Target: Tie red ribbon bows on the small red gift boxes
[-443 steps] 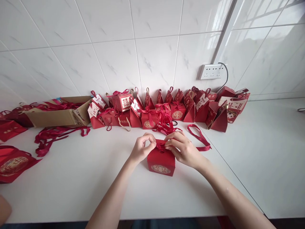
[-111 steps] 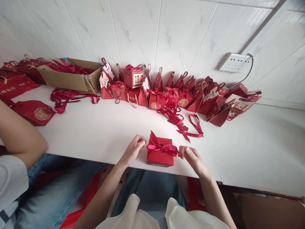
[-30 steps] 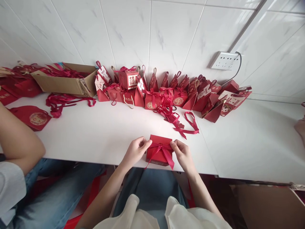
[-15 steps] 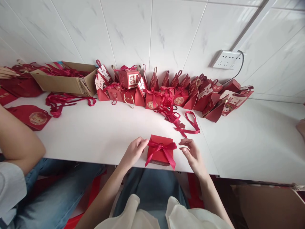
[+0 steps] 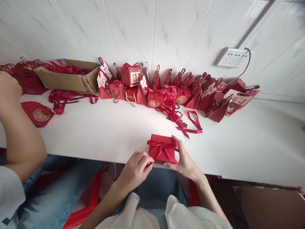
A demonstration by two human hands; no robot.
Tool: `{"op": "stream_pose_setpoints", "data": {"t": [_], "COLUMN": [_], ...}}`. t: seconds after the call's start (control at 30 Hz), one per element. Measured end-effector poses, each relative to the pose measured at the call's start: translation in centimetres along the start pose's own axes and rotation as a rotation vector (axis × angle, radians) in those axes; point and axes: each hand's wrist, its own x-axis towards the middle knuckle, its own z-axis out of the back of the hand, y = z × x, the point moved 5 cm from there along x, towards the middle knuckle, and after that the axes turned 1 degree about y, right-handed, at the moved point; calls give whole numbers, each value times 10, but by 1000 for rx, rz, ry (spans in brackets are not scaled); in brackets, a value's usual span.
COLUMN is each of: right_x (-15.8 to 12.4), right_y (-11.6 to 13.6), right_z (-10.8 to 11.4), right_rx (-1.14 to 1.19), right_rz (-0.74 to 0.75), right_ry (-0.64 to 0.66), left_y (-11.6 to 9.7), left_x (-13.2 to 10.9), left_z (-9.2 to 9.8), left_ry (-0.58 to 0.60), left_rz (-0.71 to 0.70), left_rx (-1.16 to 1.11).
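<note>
A red gift box [image 5: 156, 137] sits near the table's front edge, with a dark pink ribbon bow [image 5: 162, 146] tied across its top. My left hand [image 5: 137, 167] is closed at the box's lower left corner, its thumb and forefinger pinching the end of the bow's left tail. Around the box's right side curls my right hand [image 5: 184, 160], fingers at the far corner and thumb at the near edge. Beyond the box lie loose ribbons [image 5: 194, 122] and a small red flower-shaped tag [image 5: 183, 124].
Several red gift boxes [image 5: 133, 78] line the tiled wall. A cardboard box [image 5: 69, 79] of ribbons stands at the back left, near a red box piece [image 5: 39, 115] on the white table [image 5: 107, 133]. A co-worker's arm [image 5: 21, 127] reaches in at left. A power strip [image 5: 232, 58] is on the wall.
My left hand has moved down to the bow's left tail and pinched it. My right hand has closed in on the box's right side. The co-worker's arm has shifted.
</note>
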Motion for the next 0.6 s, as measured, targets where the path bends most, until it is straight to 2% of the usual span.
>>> {"op": "stream_pose_setpoints", "data": {"t": [0.1,0.2,0.3,0.37,0.43,0.5,0.6], "right_x": [0,-1,-1,-1,0,0,-2], "right_y": [1,2,2,2,2,3,6], "right_z": [0,0,-1,-1,-1,-1,1], "right_rx": [13,21,32,36,36,30,5], "right_rz": [1,-5,-2,0,5,15,38], "right_ry": [-2,-9,-10,-17,-34,-55,-80], "left_y": [7,25,49,61,63,57,47], "left_x": [-10,-19,-18,-13,-3,11,31], "left_z": [3,4,5,6,2,-5,-11], "left_ry": [26,151,237,204,169,177,142], "left_rz": [-77,-22,251,513,682,704,592], "left_rx": [87,108,-15,-173,-347,-478,-513]}}
